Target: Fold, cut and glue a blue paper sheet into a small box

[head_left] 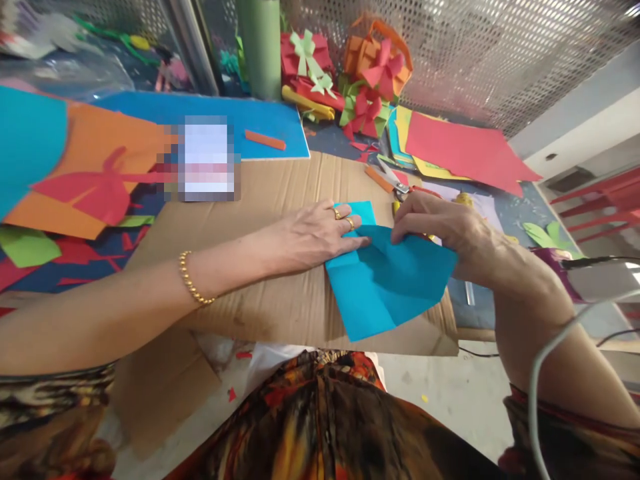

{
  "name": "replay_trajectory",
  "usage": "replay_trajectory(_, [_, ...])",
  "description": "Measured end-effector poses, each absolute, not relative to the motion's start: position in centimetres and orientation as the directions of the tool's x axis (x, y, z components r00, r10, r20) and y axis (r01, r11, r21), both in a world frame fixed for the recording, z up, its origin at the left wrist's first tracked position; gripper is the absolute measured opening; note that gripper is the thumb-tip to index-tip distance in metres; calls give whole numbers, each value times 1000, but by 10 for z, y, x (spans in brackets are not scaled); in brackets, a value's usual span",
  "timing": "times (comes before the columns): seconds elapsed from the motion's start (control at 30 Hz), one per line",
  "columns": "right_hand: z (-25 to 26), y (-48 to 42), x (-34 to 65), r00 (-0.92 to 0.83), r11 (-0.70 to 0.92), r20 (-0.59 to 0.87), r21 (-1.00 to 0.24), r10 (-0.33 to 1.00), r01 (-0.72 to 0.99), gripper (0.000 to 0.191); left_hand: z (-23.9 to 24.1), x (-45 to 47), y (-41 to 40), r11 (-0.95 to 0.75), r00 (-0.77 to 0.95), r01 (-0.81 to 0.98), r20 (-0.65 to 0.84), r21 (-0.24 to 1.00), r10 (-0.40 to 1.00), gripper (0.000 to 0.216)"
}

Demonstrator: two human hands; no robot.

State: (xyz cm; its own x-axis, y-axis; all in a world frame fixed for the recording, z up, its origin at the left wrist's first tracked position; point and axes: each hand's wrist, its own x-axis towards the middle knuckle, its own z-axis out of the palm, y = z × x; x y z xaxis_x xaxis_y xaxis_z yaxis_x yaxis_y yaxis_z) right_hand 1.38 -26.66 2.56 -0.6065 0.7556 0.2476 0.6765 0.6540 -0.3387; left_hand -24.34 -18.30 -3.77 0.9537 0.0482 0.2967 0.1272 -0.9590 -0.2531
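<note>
A sheet of turquoise paper (380,287) lies on the brown cardboard, partly folded, with a crease across it and its right side lifted. My left hand (320,237) rests flat on the paper's left part, fingers stretched out, rings on two of them. The paper's upper right edge is pinched between the fingers and thumb of my right hand (435,223). Just beyond that hand are scissors (397,183) with open blades, their handles partly hidden by it.
The cardboard sheet (250,293) covers the table's middle. Behind it stand a blue board (270,113), a green cylinder (260,50) and folded paper flowers (365,113). Red paper (460,147) tops a stack at right. Orange paper (90,133) lies left. A white cable (537,373) hangs by my right arm.
</note>
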Motion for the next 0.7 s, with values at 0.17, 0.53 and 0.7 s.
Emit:
replay_trajectory(0.17, [17, -260, 23, -537, 610, 289, -355, 793, 709, 11, -35, -246, -187, -943, 953, 135, 301, -303, 40, 40])
replay_trajectory(0.53, [12, -256, 22, -475, 562, 300, -450, 827, 694, 12, -31, -242, -191, -942, 961, 124, 276, -312, 35, 38])
replay_trajectory(0.7, [9, -260, 26, -481, 592, 348, -421, 805, 687, 13, -37, -241, -188, -937, 955, 131, 296, -324, 31, 39])
